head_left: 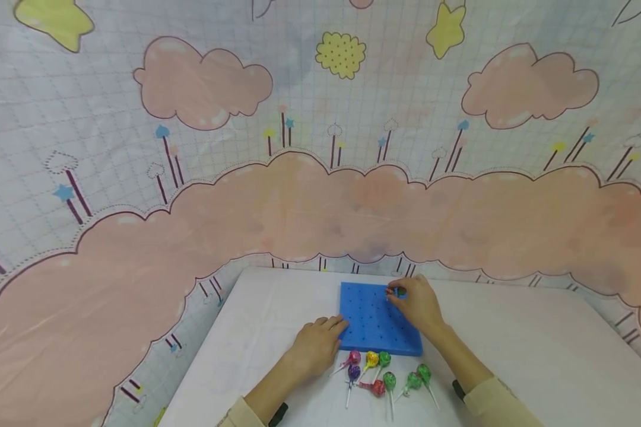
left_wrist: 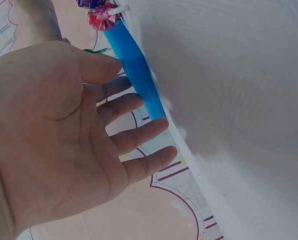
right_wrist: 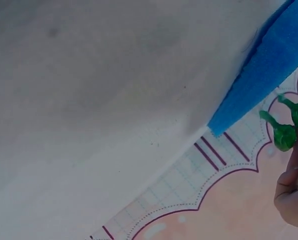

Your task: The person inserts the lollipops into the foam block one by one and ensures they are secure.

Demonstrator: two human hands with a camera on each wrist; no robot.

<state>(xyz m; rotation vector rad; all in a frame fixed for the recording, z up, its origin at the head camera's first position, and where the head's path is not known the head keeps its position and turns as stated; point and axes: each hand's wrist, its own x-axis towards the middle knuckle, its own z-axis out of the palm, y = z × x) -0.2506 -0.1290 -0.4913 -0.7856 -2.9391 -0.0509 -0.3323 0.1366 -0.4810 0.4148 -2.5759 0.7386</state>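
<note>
A blue board (head_left: 379,323) with rows of small holes lies on the table. My left hand (head_left: 317,344) rests its fingertips at the board's left edge; the left wrist view shows its palm (left_wrist: 64,135) and spread fingers. Over the board's far right part, my right hand (head_left: 419,305) pinches a small lollipop with a reddish wrapper (head_left: 389,291), mostly hidden by the fingers. A green wrapper (head_left: 401,291) shows beside them. In the right wrist view, two green lollipops (right_wrist: 285,137) are above the board's side, close to the fingers of that hand (right_wrist: 293,195); their sticks are hidden.
Several lollipops lie loose before the board's near edge: a pink one (head_left: 355,357), a yellow one (head_left: 371,359), a purple one (head_left: 354,372), a red one (head_left: 377,388) and several green ones (head_left: 389,381). A cloud-patterned cloth (head_left: 320,207) hangs behind the white table (head_left: 513,332).
</note>
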